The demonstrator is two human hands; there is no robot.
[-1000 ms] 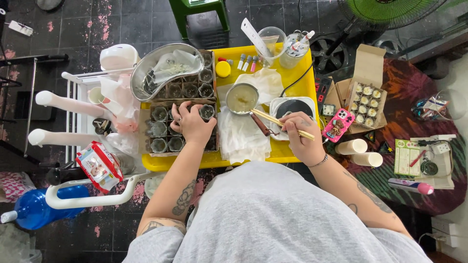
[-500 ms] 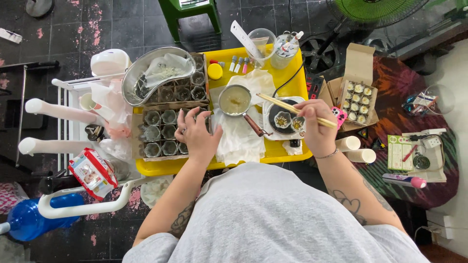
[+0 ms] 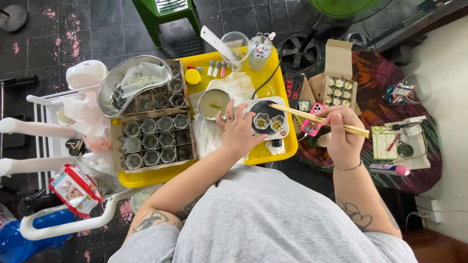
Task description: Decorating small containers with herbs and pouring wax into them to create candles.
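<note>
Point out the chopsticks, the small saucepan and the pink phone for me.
chopsticks (image 3: 312,118), head view, on the middle of the shafts, left of the right hand (image 3: 343,139).
small saucepan (image 3: 212,103), head view, on the pale liquid inside the pan.
pink phone (image 3: 312,124), head view, on its pink case just below the chopsticks.

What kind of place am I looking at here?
Probably a home craft corner, perhaps for candle making: a yellow tray holds a small pot of pale liquid, a hot plate with two moulds, and cardboard trays of cups.
</note>
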